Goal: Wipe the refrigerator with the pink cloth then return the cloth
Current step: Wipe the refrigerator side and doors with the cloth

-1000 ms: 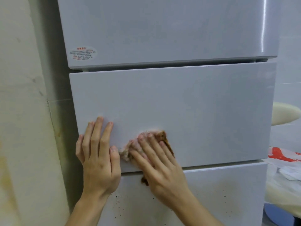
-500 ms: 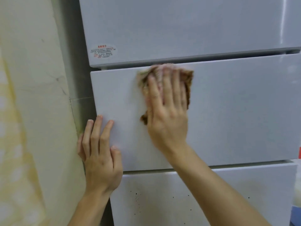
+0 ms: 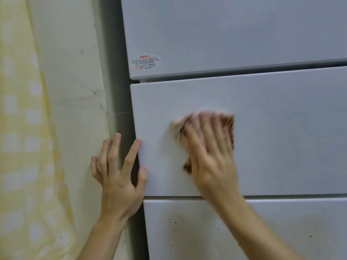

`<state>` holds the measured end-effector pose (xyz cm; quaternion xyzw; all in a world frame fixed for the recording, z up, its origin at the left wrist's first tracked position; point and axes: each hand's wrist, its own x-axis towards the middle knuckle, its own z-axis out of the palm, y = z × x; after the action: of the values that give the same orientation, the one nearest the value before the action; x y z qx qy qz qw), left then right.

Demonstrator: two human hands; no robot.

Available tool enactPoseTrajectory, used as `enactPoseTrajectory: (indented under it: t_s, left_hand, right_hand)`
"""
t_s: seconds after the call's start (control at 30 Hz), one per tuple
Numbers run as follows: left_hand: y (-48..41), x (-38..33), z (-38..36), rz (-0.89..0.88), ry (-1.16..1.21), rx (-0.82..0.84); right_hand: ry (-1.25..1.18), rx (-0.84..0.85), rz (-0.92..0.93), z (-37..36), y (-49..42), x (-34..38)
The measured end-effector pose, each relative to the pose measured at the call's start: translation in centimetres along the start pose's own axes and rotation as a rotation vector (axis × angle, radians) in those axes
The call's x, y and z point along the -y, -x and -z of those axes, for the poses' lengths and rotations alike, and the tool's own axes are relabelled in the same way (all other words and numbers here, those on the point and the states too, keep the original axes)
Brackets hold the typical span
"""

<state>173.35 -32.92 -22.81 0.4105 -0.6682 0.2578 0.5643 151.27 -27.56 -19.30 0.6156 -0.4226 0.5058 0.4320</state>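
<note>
Pink cloth (image 3: 228, 126) is pressed flat against middle refrigerator drawer (image 3: 281, 132) by right hand (image 3: 210, 156) (blurred), fingers spread; left hand (image 3: 118, 177), fingers splayed, is braced on the drawer's left edge.

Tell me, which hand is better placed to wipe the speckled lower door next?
Right. The right hand already presses the pink cloth just above the lower door; the left hand grips the refrigerator's edge, empty.

A pale, stained wall (image 3: 75, 81) stands beside a yellow checked fabric (image 3: 20, 137) at far left.
</note>
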Motion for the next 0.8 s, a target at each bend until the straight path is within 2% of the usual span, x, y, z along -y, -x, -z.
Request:
enactPoseTrajectory:
  t_s: [0.07, 0.13, 0.27, 0.33, 0.43, 0.63, 0.7, 0.8]
  left_hand:
    - [-0.1, 0.5, 0.2, -0.020, 0.008, 0.008]
    - [-0.1, 0.9, 0.2, -0.029, 0.015, 0.003]
    - [0.3, 1.9, 0.0, 0.019, 0.015, -0.039]
    - [0.6, 2.2, -0.1, 0.022, 0.021, -0.048]
    - [0.8, 2.4, 0.0, 0.038, 0.054, -0.067]
    - [0.6, 2.3, 0.2, 0.075, 0.063, -0.079]
    - [0.7, 2.2, 0.2, 0.086, 0.077, -0.087]
    - [0.8, 2.1, 0.2, 0.098, 0.099, -0.087]
  right_hand:
    - [0.022, -0.122, -0.123, -0.7, -4.4, 0.3]
    - [0.023, -0.161, -0.176, -1.9, -7.3, 1.5]
    - [0.008, -0.141, -0.051, -3.7, -7.9, 3.9]
    - [-0.020, -0.085, 0.066, -4.1, -6.4, 4.8]
    - [-0.045, 0.095, 0.246, -4.4, -1.7, 6.1]
    - [-0.035, 0.308, 0.429, -3.5, 5.7, 5.6]
    - [-0.036, 0.276, 0.362, -3.2, 4.4, 5.6]
    - [-0.039, 0.138, 0.129, -3.2, -0.9, 6.5]
